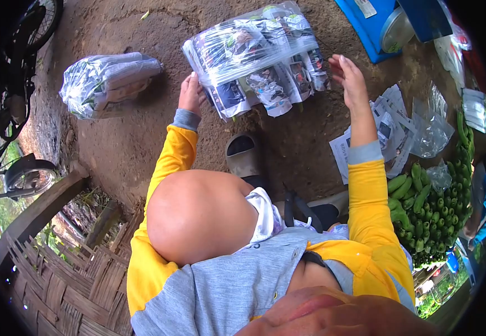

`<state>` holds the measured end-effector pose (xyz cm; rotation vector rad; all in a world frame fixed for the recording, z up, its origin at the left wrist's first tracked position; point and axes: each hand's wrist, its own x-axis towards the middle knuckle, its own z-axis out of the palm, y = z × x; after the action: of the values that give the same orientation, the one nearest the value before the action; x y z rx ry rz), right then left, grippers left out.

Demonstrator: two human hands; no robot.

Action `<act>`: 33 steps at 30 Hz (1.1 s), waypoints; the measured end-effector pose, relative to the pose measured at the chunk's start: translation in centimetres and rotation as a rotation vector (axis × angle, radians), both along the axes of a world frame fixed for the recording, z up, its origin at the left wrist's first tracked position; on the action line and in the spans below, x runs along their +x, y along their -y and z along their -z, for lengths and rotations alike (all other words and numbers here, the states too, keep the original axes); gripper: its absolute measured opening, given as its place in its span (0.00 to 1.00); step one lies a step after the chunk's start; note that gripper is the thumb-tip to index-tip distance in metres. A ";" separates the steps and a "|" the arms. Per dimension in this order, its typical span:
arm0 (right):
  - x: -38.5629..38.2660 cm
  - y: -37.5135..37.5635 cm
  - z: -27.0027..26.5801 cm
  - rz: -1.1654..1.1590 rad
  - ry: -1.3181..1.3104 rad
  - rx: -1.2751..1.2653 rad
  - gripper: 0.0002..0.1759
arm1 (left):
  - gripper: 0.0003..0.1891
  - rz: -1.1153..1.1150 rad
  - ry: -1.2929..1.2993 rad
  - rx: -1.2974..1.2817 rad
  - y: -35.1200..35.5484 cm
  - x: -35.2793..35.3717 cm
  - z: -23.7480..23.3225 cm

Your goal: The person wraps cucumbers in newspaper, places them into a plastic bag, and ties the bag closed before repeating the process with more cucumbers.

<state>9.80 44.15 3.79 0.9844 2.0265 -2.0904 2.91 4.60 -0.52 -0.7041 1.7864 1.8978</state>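
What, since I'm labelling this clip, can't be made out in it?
Head view only:
- What the wrapped bundle holds: newspaper and plastic film cover it.
- Left hand grip: fingertips hidden at the bundle's edge.
- Blue crate: cut off by the top edge.
- Newspaper sheets: print too small to read.
- Green bananas: partly lost in the dark lens rim.

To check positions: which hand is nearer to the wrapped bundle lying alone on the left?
Left. The left hand holds the big pack by its corner, beside that bundle. The right hand is open, beyond the pack's other side.
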 end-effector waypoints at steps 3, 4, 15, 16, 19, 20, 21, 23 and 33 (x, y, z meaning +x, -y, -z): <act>-3.5 1.1 2.4 0.013 -0.084 -0.155 0.27 | 0.27 -0.040 0.119 0.254 -0.3 0.0 -0.2; -4.5 1.3 3.1 0.021 -0.115 -0.224 0.28 | 0.27 -0.052 0.106 0.294 -0.4 -0.1 0.0; -4.7 3.7 2.0 -0.165 -0.028 -0.625 0.39 | 0.33 -0.120 0.039 0.703 -1.3 -0.9 3.2; -4.4 4.2 1.2 -0.148 -0.043 -0.582 0.40 | 0.33 -0.111 0.018 0.705 -1.2 -0.7 3.6; -3.4 4.5 1.7 -0.127 -0.075 -0.584 0.41 | 0.32 -0.070 -0.022 0.675 -0.6 -0.1 3.7; -3.0 4.8 1.6 -0.118 -0.086 -0.589 0.40 | 0.32 -0.053 -0.027 0.666 -0.4 0.2 3.5; -2.6 5.1 1.1 -0.119 -0.108 -0.587 0.40 | 0.31 -0.061 -0.013 0.679 -0.5 0.5 2.8; -1.5 5.3 0.8 -0.065 -0.097 -0.629 0.35 | 0.31 -0.038 0.005 0.657 -0.6 1.0 0.9; -2.7 1.7 -18.7 -0.075 -0.233 -0.378 0.36 | 0.30 0.486 -0.320 0.743 -5.5 0.4 -19.3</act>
<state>7.07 42.44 22.46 0.6204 1.6245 -2.5141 3.27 10.07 18.76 0.2814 1.0968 2.1523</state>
